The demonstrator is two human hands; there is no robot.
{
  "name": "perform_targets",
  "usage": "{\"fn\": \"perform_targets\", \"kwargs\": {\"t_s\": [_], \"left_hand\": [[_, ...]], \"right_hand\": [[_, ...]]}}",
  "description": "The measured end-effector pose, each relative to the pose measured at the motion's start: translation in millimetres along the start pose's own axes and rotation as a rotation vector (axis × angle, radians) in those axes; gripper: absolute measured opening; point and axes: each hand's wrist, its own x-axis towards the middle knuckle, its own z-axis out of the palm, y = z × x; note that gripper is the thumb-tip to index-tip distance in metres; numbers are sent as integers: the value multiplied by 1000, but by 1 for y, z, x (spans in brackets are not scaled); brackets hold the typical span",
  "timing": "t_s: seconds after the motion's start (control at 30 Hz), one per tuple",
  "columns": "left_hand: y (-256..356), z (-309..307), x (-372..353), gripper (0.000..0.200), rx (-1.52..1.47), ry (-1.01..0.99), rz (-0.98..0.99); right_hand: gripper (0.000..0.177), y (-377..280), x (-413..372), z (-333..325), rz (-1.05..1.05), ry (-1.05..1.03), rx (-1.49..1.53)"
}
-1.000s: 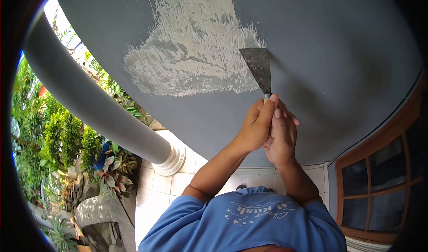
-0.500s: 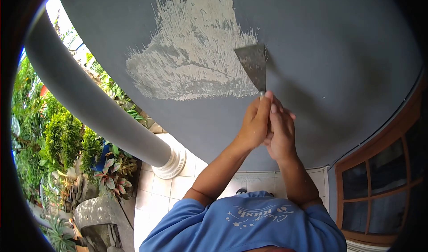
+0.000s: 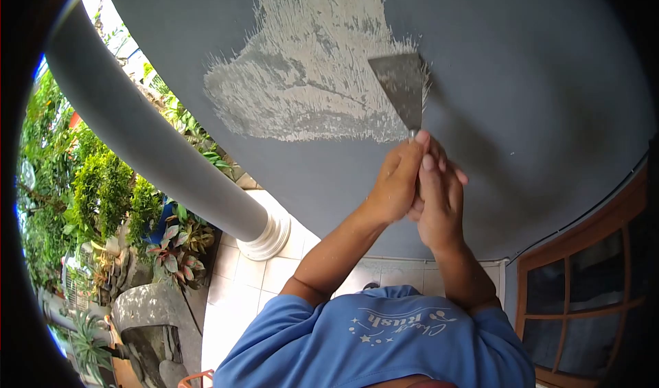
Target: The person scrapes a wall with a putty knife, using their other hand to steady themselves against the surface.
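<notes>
A paint scraper [image 3: 403, 86] with a wide triangular metal blade points up against the grey wall [image 3: 508, 79]. Its blade edge lies at the right side of a rough, whitish patch [image 3: 302, 79] where the grey paint is scraped away. Around the handle my left hand [image 3: 394, 182] is closed, its thumb lying along the top near the blade. My right hand [image 3: 443, 206] presses in from the right, closed on the same handle together with the left. Most of the handle is hidden between both hands.
A round column [image 3: 171, 158] rises at the left from the tiled floor [image 3: 240, 299]. Garden plants [image 3: 103, 196] and a stone planter [image 3: 154, 312] are beyond it. At the lower right is a wood-framed window [image 3: 573, 285].
The scraper and both hands have moved slightly up and to the right in view. Fresh pale scrape marks show right of the blade. My grip has stayed the same.
</notes>
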Motion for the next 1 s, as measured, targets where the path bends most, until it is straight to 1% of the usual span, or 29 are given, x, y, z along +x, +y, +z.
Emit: {"fn": "perform_targets", "kwargs": {"t_s": [0.07,0.1,0.13,0.17,0.2,0.27,0.3,0.33,0.4,0.43,0.47,0.5,0.57,0.63,0.7,0.73,0.77,0.8,0.87,0.97,1.0], "left_hand": [[-15,-1,-16,44,50,64,-19],[-15,0,-14,44,75,91,-28],[-13,-1,-7,44,145,109,25],[-7,-2,-3,44,140,115,-30],[11,0,4,45,136,121,-84],[18,8,12,46,124,141,1],[16,8,5,47,152,141,-14],[11,9,-5,47,180,136,-24],[10,7,-4,48,212,107,-19],[10,5,0,48,213,86,-6],[9,5,0,48,211,74,-5],[7,5,-6,48,203,72,-17],[22,12,-2,48,175,0,-9],[25,14,-3,48,196,-33,-1],[2,6,-15,47,164,51,-46],[-3,3,-15,46,152,84,-59],[0,1,-7,47,165,45,-40],[3,1,-5,47,166,23,-34],[18,10,-9,49,167,-13,-56],[6,8,-10,49,190,43,-44],[3,7,-13,49,187,73,-47]], "right_hand": [[29,8,-14,-4,50,9,84],[28,7,-5,-3,6,15,56],[28,5,3,-1,-21,27,27],[28,4,5,1,-27,45,1],[30,-7,13,2,48,-51,139],[31,-15,15,4,59,-87,200],[32,-16,17,5,55,-111,232],[30,-14,7,5,37,-102,198],[28,-5,-8,5,55,-38,234],[30,-1,-5,3,51,-40,227],[45,4,-3,1,47,-42,220],[45,0,-4,3,21,-49,200],[46,-11,-3,10,-45,-71,162],[46,-6,-8,3,40,-109,271],[40,-2,-10,0,65,-78,260],[36,1,-13,1,49,-26,199],[34,2,-10,3,27,24,136],[35,4,-7,5,-40,40,66],[41,2,-9,7,-68,54,40],[38,6,-14,2,12,-17,183],[33,6,-17,2,33,-16,211]]}}
